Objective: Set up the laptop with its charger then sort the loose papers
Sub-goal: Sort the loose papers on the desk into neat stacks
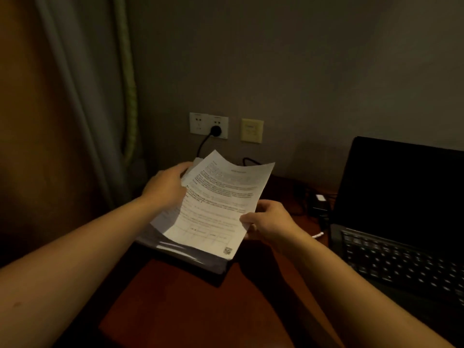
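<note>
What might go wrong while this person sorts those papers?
The sheet, held only at its edges by the left hand and right hand, is curling and could crease or slip. The stack under it sits near the edge of the desk and might slide off. The charger cable behind could snag.

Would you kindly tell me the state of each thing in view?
Laptop: open, screen dark.
Plug: in the wall socket.
Stack: lying on the desk.
Sheet: lifted above it, curled.
Left grip: holds the sheet's left edge.
Right grip: pinches the sheet's right edge.
</note>
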{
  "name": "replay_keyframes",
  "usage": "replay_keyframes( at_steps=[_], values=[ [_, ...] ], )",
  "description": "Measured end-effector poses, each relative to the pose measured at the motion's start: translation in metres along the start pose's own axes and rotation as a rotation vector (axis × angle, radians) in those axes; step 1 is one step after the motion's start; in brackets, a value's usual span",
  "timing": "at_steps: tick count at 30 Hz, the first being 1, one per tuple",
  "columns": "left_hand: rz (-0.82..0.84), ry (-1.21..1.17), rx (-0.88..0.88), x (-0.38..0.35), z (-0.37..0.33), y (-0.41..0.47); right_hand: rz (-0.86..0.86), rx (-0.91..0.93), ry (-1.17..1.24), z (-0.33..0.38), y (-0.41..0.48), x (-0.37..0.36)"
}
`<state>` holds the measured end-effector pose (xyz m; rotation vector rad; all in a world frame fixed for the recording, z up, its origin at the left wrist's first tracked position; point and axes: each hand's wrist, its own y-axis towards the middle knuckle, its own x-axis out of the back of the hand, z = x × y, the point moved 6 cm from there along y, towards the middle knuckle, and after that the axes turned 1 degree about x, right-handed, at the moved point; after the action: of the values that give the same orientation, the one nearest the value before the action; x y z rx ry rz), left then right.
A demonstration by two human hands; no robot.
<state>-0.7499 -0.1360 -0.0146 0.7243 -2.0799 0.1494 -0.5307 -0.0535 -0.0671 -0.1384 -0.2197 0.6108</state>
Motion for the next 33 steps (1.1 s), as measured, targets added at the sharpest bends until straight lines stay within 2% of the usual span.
replay_keyframes(
  at_steps=[4, 8, 11, 13, 15, 19, 26, 31, 33],
  values=[
    [0.037, 0.152, 0.087, -0.006, 0.037, 0.015, -0.088, 0.024, -0.192, -0.006, 0.02, -0.016],
    [0.059, 0.137, 0.214, -0.016, 0.06, 0.022, -0.146, 0.084, -0.405, -0.007, 0.027, -0.017],
    [0.075, 0.091, 0.256, -0.019, 0.068, 0.031, -0.124, 0.028, -0.247, -0.01, 0.031, -0.019],
    [0.146, -0.063, 0.349, -0.025, 0.071, 0.033, -0.095, -0.034, -0.037, -0.009, 0.032, -0.024],
    [0.263, -0.284, 0.465, -0.031, 0.071, 0.033, -0.084, -0.062, 0.072, -0.007, 0.034, -0.028],
    [0.45, -0.409, 0.547, -0.029, 0.075, 0.036, -0.118, -0.077, 0.071, -0.006, 0.041, -0.028],
    [0.444, -0.378, 0.575, -0.012, 0.083, 0.038, -0.074, -0.076, 0.108, -0.01, 0.048, -0.04],
    [0.547, -0.445, 0.588, -0.003, 0.091, 0.015, -0.026, -0.044, 0.09, -0.018, 0.047, -0.055],
    [0.498, -0.5, 0.616, -0.006, 0.097, 0.002, -0.018, -0.03, 0.04, -0.017, 0.045, -0.057]
  ],
)
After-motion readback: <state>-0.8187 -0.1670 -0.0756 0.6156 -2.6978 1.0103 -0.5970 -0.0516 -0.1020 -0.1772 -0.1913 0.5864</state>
